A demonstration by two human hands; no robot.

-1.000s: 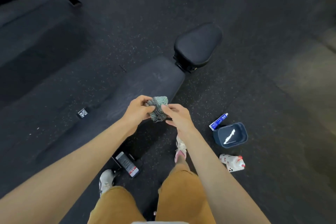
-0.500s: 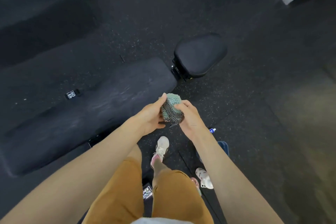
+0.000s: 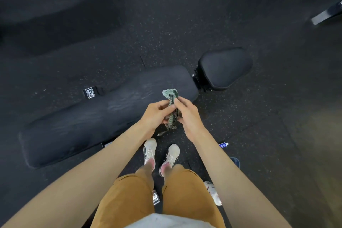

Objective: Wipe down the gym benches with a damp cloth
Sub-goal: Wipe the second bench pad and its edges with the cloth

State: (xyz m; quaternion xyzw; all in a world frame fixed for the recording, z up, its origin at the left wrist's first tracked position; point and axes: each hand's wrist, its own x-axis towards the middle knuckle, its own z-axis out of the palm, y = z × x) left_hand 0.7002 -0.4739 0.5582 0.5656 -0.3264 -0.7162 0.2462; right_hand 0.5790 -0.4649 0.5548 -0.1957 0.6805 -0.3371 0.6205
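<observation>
Since half a second ago the cloth has gone from a ball pressed between the palms to a strip drawn out lengthwise. The feet have also come together.

Cloth: green terry with a dark mesh face, held in the air over the near edge of the back pad, toward that pad's right end. Its terry end stands above the fingers and its mesh tail hangs below them. I cannot tell whether it touches the pad.

Left hand: thumb and fingers curled, pinching the cloth from the left.

Right hand: fingers curled, pinching the cloth from the right, directly against the left hand.

Back pad: long, black, lying diagonally, with pale streaks on its surface. The seat pad sits just beyond its right end, joined by a bracket. A black label with white lettering lies just beyond its far edge.

Near side of the back pad: two pale shoes side by side on the speckled rubber floor. Further right of them lie a blue-and-white tube, the rim of a blue basin and a white bottle, each partly hidden by the right forearm.

Far side of the back pad, well apart: a second dark bench.
</observation>
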